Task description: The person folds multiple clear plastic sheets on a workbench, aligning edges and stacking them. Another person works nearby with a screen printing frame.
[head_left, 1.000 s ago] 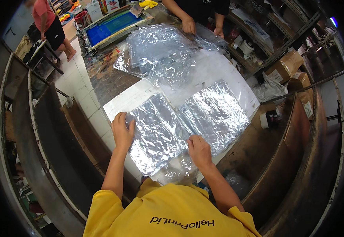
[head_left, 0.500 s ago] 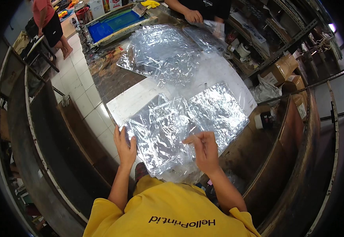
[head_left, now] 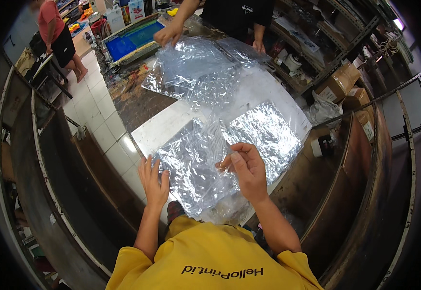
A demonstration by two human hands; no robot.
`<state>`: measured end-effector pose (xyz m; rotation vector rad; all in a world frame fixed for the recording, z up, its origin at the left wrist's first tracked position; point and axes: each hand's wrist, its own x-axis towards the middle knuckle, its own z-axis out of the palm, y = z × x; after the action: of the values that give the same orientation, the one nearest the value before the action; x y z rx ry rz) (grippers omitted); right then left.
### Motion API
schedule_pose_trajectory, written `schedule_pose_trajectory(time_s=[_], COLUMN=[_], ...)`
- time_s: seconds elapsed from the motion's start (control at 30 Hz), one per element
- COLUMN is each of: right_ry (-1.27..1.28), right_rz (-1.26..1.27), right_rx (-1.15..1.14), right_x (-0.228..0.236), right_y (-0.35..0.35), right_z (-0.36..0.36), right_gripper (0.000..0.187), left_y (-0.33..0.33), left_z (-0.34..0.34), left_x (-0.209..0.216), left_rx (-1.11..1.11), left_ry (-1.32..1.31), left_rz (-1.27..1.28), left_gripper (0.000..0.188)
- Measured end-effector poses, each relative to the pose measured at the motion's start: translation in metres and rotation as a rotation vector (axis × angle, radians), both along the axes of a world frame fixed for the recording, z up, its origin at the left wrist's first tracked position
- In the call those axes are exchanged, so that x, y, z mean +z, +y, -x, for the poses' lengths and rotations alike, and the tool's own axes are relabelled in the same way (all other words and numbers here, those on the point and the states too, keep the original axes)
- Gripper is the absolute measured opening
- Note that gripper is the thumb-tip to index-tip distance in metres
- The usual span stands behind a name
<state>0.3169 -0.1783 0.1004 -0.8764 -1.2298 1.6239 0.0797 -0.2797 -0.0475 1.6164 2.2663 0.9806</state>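
A stack of clear, shiny plastic bags (head_left: pixel 184 169) lies in front of me at the table's near end. At its left edge rests my left hand (head_left: pixel 155 186), open, with the fingers stretched out. My right hand (head_left: pixel 250 174) is closed in a pinch on the edge of a clear plastic bag (head_left: pixel 216 142), which is partly raised and creased above the stack. To the right lies a second pile of clear plastic bags (head_left: pixel 267 137). More clear plastic bags (head_left: pixel 196 63) are spread toward the far end.
Across the table a co-worker's hand (head_left: pixel 168 35) reaches over the far bags; the other hand (head_left: pixel 259 46) is near the far right ones. A blue printing screen (head_left: pixel 135 41) sits at the far left. Dark racks (head_left: pixel 316 212) flank me, with cardboard boxes (head_left: pixel 338 83) at the right.
My right hand has shifted slightly left, and the bag's edge has come up with it. The co-worker's hand has swung left over the far bags. My left hand stays at the stack's edge.
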Motion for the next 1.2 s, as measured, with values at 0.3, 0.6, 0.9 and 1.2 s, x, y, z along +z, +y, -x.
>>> schedule_pose_trajectory(time_s=[0.3,0.6,0.9,1.2], right_ry=[-0.066,-0.371,-0.472,-0.354], right_rz=[-0.003,-0.443,-0.382,-0.118], right_rx=[-0.112,0.012,0.294,-0.170], right_x=[-0.028,-0.042,-0.035,-0.038], right_y=[0.001,-0.028,-0.067,-0.057], right_z=[-0.007,-0.009,0.023,-0.006], right_gripper=[0.017,0.073,0.096,0.031], left_y=[0.005,0.023,0.001,0.001], left_z=[-0.053,-0.054,-0.047,-0.027], left_x=[0.093,0.088,0.106,0.129], left_rx=[-0.605,-0.151,-0.147,-0.033], left_ry=[-0.131,-0.986,-0.998,-0.984], left_rz=[-0.074,-0.362,-0.633,-0.781], left_gripper=[0.087,0.033,0.038,0.041])
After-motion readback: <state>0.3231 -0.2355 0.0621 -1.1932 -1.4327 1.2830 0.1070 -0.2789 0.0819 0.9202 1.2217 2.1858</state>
